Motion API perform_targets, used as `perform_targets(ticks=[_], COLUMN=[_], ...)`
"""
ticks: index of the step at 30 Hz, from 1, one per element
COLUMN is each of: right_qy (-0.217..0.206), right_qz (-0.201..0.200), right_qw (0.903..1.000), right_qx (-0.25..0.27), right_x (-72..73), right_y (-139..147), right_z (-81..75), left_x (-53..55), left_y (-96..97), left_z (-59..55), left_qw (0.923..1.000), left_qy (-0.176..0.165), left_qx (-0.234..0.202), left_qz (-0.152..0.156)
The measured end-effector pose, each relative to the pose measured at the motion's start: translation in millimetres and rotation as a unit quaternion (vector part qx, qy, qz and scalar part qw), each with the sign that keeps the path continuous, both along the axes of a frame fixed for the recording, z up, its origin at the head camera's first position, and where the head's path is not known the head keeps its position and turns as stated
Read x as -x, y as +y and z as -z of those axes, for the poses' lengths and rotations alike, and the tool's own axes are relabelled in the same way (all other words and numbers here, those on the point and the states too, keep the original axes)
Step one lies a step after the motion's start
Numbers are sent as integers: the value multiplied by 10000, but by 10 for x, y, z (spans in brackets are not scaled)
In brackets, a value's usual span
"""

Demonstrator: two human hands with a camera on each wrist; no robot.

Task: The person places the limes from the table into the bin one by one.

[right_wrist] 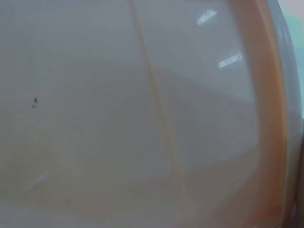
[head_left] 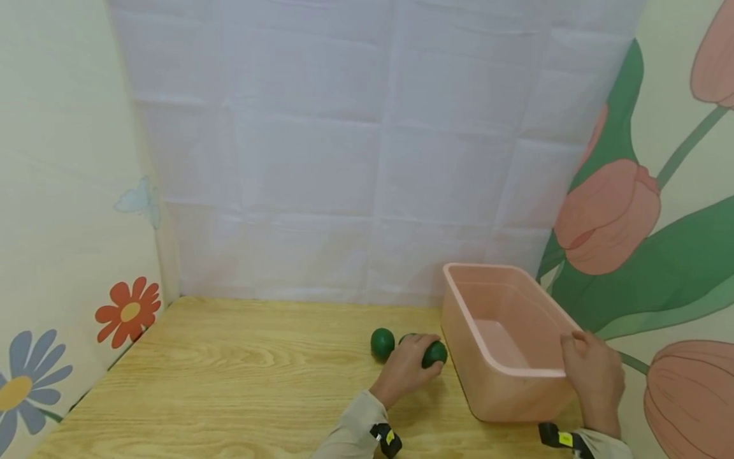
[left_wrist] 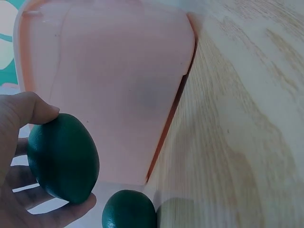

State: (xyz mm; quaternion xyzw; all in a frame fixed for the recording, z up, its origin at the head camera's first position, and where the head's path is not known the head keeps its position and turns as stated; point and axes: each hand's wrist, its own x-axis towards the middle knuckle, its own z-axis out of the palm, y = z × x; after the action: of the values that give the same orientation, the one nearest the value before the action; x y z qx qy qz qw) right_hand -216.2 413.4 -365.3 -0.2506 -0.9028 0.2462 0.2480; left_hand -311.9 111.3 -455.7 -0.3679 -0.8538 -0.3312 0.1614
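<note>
My left hand (head_left: 408,366) holds a dark green lime (head_left: 434,354) between thumb and fingers, just left of the pink plastic tub (head_left: 476,376). In the left wrist view this lime (left_wrist: 64,159) is smooth with a pointed end, in front of the tub's side wall (left_wrist: 118,85). A second lime (head_left: 382,345) lies on the table left of that hand. Behind the hand, a third lime (head_left: 406,336) is mostly hidden. My right hand (head_left: 593,376) grips the tub's near right rim. The right wrist view shows mostly the tub wall (right_wrist: 95,118), blurred.
The wood-grain table (head_left: 229,382) extends to the left. A creased white sheet (head_left: 315,159) hangs behind it. On the right, close to the tub, stands a wall with printed tulips (head_left: 613,217); a flower-printed wall (head_left: 69,191) bounds the left side.
</note>
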Motion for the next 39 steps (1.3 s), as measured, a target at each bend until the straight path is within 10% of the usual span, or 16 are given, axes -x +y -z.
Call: perform_targets(ticks=[39], right_qy=[-220], right_qz=[-22], right_qw=[9998], right_qx=[26], right_x=[14], right_y=[52], right_z=[6], left_x=[-17], left_y=[50], left_z=[-143], left_qw=[9977], left_qy=[329], left_qx=[-502], left_qz=[300])
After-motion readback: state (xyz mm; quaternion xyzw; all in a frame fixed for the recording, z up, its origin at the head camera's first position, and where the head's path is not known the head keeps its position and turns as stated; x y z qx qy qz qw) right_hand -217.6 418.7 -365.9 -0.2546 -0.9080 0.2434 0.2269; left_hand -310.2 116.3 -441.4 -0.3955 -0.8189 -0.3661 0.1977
